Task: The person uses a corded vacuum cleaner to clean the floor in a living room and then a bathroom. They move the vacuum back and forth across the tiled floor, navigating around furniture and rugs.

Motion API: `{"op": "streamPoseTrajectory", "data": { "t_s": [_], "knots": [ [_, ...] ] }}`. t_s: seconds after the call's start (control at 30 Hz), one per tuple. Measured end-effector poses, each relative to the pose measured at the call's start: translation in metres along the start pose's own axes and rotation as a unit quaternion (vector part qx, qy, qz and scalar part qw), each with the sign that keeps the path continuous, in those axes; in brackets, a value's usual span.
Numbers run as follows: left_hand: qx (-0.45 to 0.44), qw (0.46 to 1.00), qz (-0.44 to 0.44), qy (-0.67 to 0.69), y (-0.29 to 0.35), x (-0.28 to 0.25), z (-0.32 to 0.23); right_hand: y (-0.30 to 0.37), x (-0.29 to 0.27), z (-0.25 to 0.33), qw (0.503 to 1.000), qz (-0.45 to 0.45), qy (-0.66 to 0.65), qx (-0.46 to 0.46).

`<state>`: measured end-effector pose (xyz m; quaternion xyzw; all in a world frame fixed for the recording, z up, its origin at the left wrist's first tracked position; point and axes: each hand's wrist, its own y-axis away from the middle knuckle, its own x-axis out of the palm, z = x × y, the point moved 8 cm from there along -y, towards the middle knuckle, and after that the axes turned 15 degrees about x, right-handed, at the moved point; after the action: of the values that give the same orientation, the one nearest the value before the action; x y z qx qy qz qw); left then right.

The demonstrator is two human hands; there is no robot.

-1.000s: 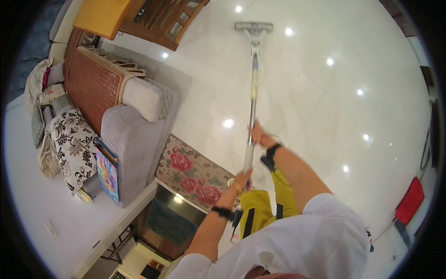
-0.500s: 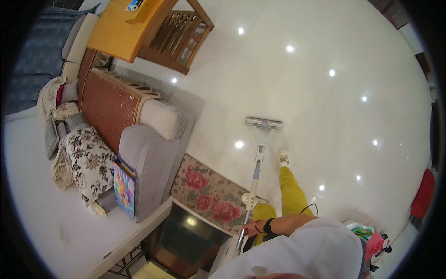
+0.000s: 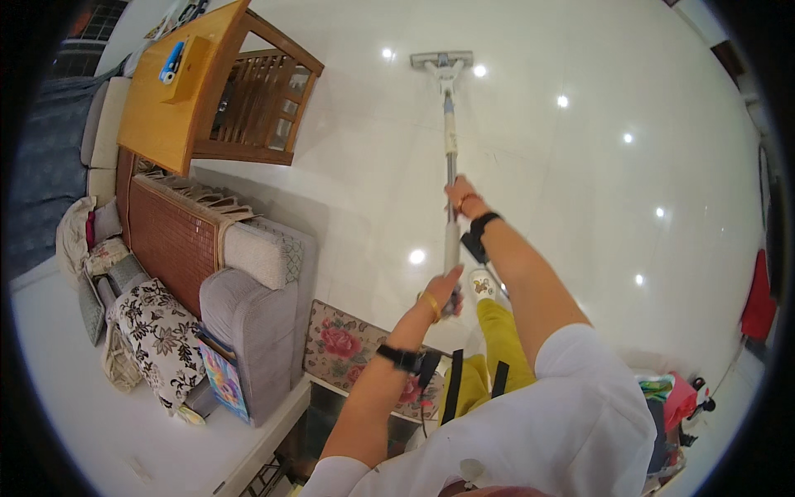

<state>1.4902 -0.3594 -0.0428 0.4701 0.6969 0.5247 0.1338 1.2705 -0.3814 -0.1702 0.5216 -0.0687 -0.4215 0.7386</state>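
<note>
We have one long-handled mop (image 3: 450, 153) out in front, both hands clamped on it. Left hand (image 3: 449, 290) wraps the near end of the handle; fingers partly hidden, so we can't tell exactly how they lie. Right hand (image 3: 460, 192) is closed round the shaft farther up, nearer the head. Hands well apart from each other, same pole.

Mop head (image 3: 441, 60) is a grey-white bar set crosswise, top centre of view, looks to be down on the glossy cream tile floor (image 3: 546, 182); a ceiling-light reflection shows just right of it. Shaft runs almost straight from there toward the person.

On the wrists we mark a yellow bracelet (image 3: 431, 306) and black band (image 3: 401, 358) on the left, a red bracelet (image 3: 469, 198) and another black band on the right. White shirt (image 3: 522, 422), yellow trousers (image 3: 507, 335); one pale shoe (image 3: 483, 286) sits just right of the left hand.

Left side: grey sofa (image 3: 248, 323) with a reddish-brown woven seat mat (image 3: 174, 236) and a leaf-print cushion (image 3: 157, 335). Beyond it, an orange-topped wooden table (image 3: 157, 124) with slats underneath. Rose-patterned floor mat (image 3: 335, 338) lies near the sofa's end, partly behind the left forearm. Right edge: a red item (image 3: 758, 298), kind unclear to us.
</note>
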Motion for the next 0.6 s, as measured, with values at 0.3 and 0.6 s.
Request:
{"op": "streamPoseTrajectory", "data": {
  "t_s": [0.3, 0.6],
  "knots": [
    [-0.042, 0.981, 0.001, -0.189, 0.044, -0.019, 0.141, 0.034, 0.021, -0.189, 0.985, 0.050, -0.085, 0.142],
    [-0.111, 0.910, 0.049, -0.397, 0.360, -0.192, 0.385, 0.387, 0.260, -0.432, 0.832, 0.512, 0.202, 0.073]
  ]
}}
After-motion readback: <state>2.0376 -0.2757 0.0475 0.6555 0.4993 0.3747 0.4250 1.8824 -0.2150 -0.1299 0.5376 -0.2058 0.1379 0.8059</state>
